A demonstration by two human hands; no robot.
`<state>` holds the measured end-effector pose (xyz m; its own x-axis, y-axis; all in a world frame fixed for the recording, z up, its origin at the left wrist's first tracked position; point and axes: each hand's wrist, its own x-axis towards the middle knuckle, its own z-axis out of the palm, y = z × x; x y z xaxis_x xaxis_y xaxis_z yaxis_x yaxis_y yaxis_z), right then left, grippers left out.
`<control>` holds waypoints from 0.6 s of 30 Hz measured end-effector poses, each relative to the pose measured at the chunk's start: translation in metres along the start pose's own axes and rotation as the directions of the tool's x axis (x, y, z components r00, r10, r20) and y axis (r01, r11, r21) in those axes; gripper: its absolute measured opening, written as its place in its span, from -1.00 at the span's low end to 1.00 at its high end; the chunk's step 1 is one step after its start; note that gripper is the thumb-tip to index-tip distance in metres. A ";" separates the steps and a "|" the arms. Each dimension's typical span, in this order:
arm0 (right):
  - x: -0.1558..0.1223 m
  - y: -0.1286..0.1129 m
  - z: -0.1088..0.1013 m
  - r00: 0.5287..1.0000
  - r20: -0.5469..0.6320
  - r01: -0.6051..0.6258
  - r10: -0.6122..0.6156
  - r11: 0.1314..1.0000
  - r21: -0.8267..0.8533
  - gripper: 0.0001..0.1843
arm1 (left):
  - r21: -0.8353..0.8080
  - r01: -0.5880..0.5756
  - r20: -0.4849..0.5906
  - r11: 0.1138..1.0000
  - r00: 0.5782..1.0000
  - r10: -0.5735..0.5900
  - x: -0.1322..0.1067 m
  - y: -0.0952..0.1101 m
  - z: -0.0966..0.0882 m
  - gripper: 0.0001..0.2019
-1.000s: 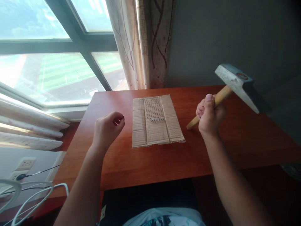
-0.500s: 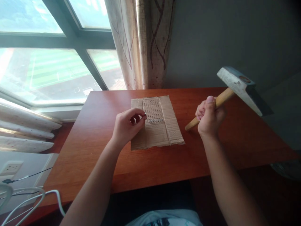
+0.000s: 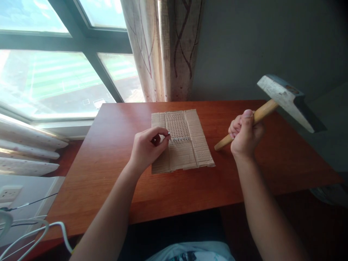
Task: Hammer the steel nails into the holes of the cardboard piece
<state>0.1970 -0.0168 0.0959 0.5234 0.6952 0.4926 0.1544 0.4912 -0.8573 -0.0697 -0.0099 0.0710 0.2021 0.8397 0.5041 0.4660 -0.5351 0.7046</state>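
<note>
A flat piece of brown cardboard lies on the wooden table, with a grid of small dark holes in its upper middle. Along the near side of that grid runs a row of several nails. My left hand rests at the cardboard's left side, thumb and forefinger pinching a small nail by the row's left end; the fingers hide most of it. To the right, my right hand is wrapped round the wooden handle of a hammer, its metal head raised above the table.
The reddish-brown table has its far edge against a grey wall and a patterned curtain. A window is at the left. White cables and a wall socket are at the lower left.
The hammer and my right hand have shifted slightly to the right. My left hand keeps its pinch at nearly the same spot on the cardboard.
</note>
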 end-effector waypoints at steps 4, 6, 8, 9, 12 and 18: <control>0.000 0.000 0.000 1.000 -0.004 0.001 -0.001 1.000 0.008 -0.43 | 0.006 -0.015 -0.001 1.000 1.000 0.015 0.000 0.002 0.000 -0.96; 0.000 0.001 0.000 1.000 -0.007 -0.003 0.003 1.000 0.004 -0.43 | 0.016 -0.030 0.011 0.999 1.000 0.030 0.001 0.003 0.000 -0.96; 0.000 0.001 -0.001 1.000 -0.005 -0.009 0.009 1.000 -0.013 -0.43 | 0.029 -0.044 0.022 0.999 0.999 0.043 0.002 0.004 -0.001 -0.97; 0.000 0.001 -0.001 1.000 -0.003 -0.009 0.009 1.000 -0.022 -0.43 | 0.034 -0.049 0.024 0.998 0.999 0.049 0.002 0.005 -0.001 -0.97; -0.001 -0.001 -0.001 1.000 0.006 0.005 -0.004 1.000 -0.029 -0.43 | 0.045 -0.058 0.028 0.997 0.998 0.056 0.002 0.004 0.000 -0.97; -0.004 -0.003 0.002 0.997 0.074 0.020 -0.015 0.998 -0.067 -0.43 | 0.042 -0.063 0.029 0.997 0.998 0.062 0.000 0.003 0.000 -0.95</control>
<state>0.1925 -0.0203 0.0965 0.4577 0.7249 0.5148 0.2204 0.4685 -0.8556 -0.0682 -0.0113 0.0731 0.2553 0.8074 0.5319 0.4884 -0.5824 0.6498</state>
